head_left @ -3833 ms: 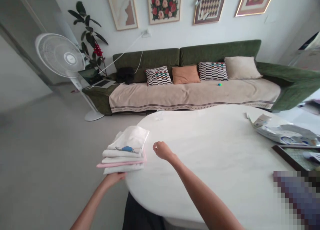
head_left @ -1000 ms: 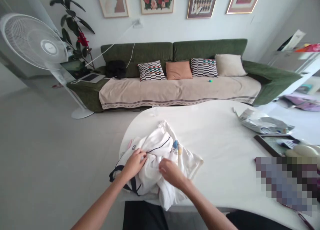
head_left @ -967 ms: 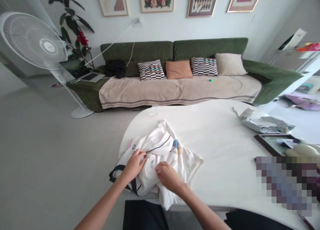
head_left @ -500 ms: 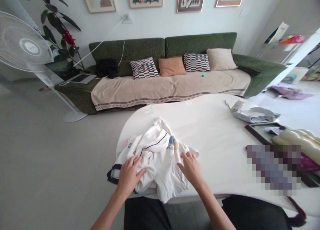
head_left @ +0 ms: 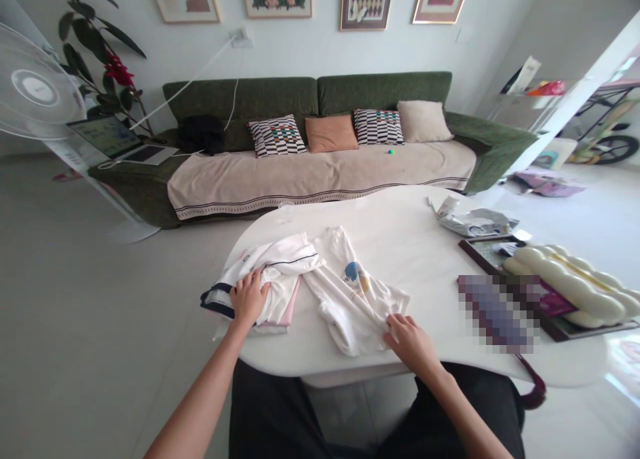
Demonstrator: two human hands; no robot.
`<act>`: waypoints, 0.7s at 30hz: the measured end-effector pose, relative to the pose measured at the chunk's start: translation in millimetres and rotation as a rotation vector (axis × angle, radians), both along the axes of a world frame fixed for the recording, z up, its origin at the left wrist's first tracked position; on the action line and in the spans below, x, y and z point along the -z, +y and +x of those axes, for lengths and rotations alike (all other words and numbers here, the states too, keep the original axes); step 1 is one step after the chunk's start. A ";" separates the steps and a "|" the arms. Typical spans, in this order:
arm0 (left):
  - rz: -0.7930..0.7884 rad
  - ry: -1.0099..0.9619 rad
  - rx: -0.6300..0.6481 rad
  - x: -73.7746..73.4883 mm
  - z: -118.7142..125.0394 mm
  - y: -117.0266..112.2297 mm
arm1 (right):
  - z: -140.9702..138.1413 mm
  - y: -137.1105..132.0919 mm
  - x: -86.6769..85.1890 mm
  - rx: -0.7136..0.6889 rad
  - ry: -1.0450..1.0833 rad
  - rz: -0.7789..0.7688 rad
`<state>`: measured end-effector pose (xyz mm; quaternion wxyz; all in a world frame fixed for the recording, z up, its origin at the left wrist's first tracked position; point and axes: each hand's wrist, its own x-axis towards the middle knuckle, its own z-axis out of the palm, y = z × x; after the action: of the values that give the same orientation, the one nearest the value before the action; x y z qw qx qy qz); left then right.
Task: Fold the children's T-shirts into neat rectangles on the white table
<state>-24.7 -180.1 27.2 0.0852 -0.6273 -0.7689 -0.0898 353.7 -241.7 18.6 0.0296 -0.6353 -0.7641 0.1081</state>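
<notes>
A white garment with dark trim (head_left: 270, 266) lies rumpled at the left end of the white oval table (head_left: 430, 246), over a pink piece (head_left: 290, 302). My left hand (head_left: 249, 298) rests flat on it, fingers spread. Beside it to the right lies a white shirt with a blue and yellow print (head_left: 350, 289). My right hand (head_left: 407, 336) pinches that shirt's near right corner.
On the table's right are a crumpled paper bag (head_left: 473, 220), a dark tray (head_left: 480, 256) and a cream bumpy cushion (head_left: 570, 287). Behind stands a green sofa (head_left: 320, 139) with cushions; a laptop (head_left: 117, 139), standing fan (head_left: 35, 89) and plant (head_left: 100, 52) at left.
A folded stack became a rumpled heap under both hands. The printed shirt has since been pulled right, away from the trimmed garment; my hands moved apart. The view shifted right.
</notes>
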 end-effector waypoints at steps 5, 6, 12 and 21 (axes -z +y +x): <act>0.005 0.002 -0.046 -16.5 32.7 -4.8 | -9.4 -42.3 1.5 -0.208 0.166 -0.034; 0.012 0.005 0.028 -19.7 47.5 -13.3 | -7.7 -46.8 4.0 -0.235 0.177 -0.026; -0.369 -0.097 0.910 -6.1 129.4 -92.4 | 18.6 -43.1 22.6 -0.152 0.065 0.124; -0.327 -0.237 0.953 -0.5 104.3 -102.0 | 73.6 -32.1 -40.5 -0.146 0.033 0.301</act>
<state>79.6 -282.1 27.8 -0.1520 -0.8985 -0.4062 -0.0681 427.3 -273.8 59.1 0.1290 -0.5646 -0.8152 0.0048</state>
